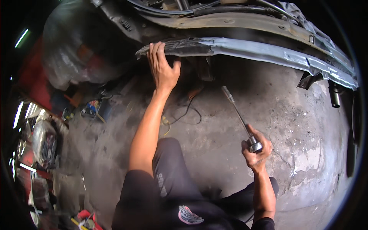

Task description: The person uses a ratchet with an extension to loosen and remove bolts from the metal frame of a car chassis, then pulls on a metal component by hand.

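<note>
A long metal bumper beam [249,49], grey with a dark left end, runs across the front of a vehicle. Over that dark end my left hand [165,74] hooks its fingers, its thumb held apart at the lower edge. My right hand [261,150] is closed around the head of a chrome ratchet wrench [240,114]. The wrench's handle points up and to the left, and its far end hangs in the air below the beam. Some of my right fingers are hidden behind the tool.
A dark bracket [204,69] hangs under the beam, and a metal tube [335,96] juts down at right. A black cable [188,111] loops on the concrete floor [214,138]. Clear plastic sheeting [63,42] drapes at upper left. Tools [90,109] lie on the left.
</note>
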Tool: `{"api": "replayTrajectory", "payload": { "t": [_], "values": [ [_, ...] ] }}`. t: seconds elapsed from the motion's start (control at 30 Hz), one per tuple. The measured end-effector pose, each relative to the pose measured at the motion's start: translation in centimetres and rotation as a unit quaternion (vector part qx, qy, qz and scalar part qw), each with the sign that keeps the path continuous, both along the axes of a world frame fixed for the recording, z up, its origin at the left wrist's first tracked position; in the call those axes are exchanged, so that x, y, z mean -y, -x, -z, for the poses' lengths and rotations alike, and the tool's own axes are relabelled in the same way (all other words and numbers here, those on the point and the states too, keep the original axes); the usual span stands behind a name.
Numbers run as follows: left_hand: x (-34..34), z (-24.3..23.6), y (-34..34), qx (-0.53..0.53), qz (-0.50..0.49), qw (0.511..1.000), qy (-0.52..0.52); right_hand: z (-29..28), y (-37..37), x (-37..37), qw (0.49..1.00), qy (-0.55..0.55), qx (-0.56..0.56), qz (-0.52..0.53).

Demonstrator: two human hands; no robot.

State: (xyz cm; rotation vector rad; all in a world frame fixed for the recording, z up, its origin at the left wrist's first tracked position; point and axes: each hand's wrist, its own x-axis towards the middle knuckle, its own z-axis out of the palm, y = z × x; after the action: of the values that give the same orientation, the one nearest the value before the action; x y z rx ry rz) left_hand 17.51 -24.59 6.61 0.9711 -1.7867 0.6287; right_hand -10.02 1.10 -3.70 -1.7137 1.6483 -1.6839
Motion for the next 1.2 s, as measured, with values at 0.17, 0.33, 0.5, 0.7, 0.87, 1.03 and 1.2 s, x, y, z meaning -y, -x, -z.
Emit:
{"api": "replayTrajectory", "payload": {
  "t": [0.17,0.33,0.5,0.7,0.87,1.03,1.2],
  "values": [
    [1.1,-0.4,-2.7,0.018,0.041,0.999,0.016,-2.8,-4.1,3.8,0.975,0.175,-0.137,-0.025],
    [3.3,0.0,-4.4,0.000,0.194,0.979,0.053,-5.3,-7.0,5.9,0.945,0.198,-0.261,-0.013],
    [4.3,0.5,-5.5,0.029,0.152,0.982,0.106,-6.6,-10.2,6.6,0.919,0.141,-0.367,0.031],
    [5.6,0.2,-6.3,0.038,0.170,0.971,0.163,-7.0,-12.3,9.4,0.886,0.156,-0.429,0.076],
    [5.9,0.4,-6.0,0.022,0.185,0.971,0.153,-9.0,-12.9,8.7,0.870,0.091,-0.477,0.086],
    [6.1,0.5,-6.0,0.014,0.195,0.969,0.151,-11.0,-12.9,9.1,0.829,0.087,-0.548,0.069],
    [5.3,0.3,-7.1,0.005,0.219,0.968,0.121,-13.2,-15.0,8.6,0.769,0.014,-0.631,0.107]
  ]
}}
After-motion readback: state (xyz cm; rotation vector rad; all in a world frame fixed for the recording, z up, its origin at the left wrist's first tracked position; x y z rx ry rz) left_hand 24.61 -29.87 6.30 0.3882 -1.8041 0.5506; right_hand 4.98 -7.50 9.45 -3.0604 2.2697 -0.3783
